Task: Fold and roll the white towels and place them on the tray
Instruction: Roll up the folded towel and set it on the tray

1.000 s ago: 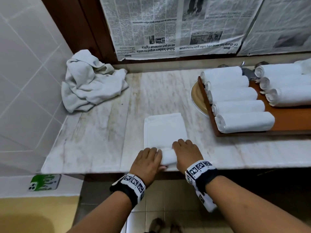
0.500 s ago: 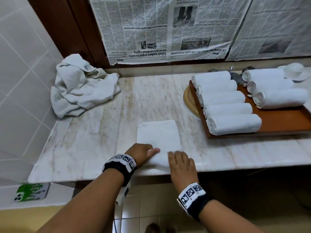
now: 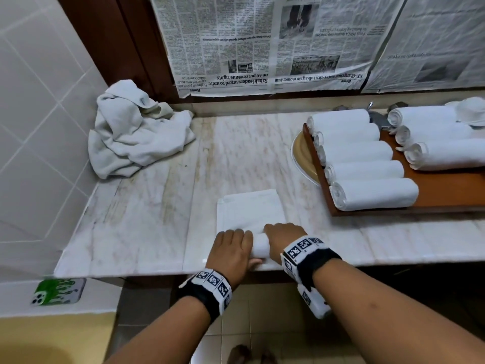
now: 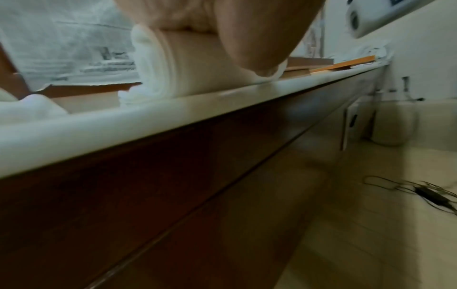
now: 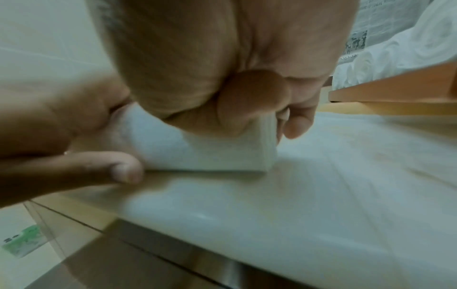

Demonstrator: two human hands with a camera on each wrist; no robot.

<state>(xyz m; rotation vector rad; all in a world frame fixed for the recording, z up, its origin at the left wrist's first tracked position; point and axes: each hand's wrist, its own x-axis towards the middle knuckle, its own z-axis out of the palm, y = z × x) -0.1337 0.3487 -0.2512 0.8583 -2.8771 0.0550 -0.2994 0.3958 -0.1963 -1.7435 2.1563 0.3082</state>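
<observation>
Now both hands [image 3: 258, 245] grip the half-rolled towel [image 3: 250, 214] beneath them.

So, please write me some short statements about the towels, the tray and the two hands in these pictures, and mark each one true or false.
1. Both hands, the left hand and the right hand, rest on the rolled near end of the folded white towel. True.
2. That towel is already rolled up completely. False: its far part lies flat on the pale marble counter.
3. The brown wooden tray holds no towels. False: a row of five rolled white towels lies on it, with more rolls behind to the right.
4. A crumpled white towel heap lies at the counter's far left corner. True.
5. The tray lies to the left of the hands. False: it lies to their right.
</observation>
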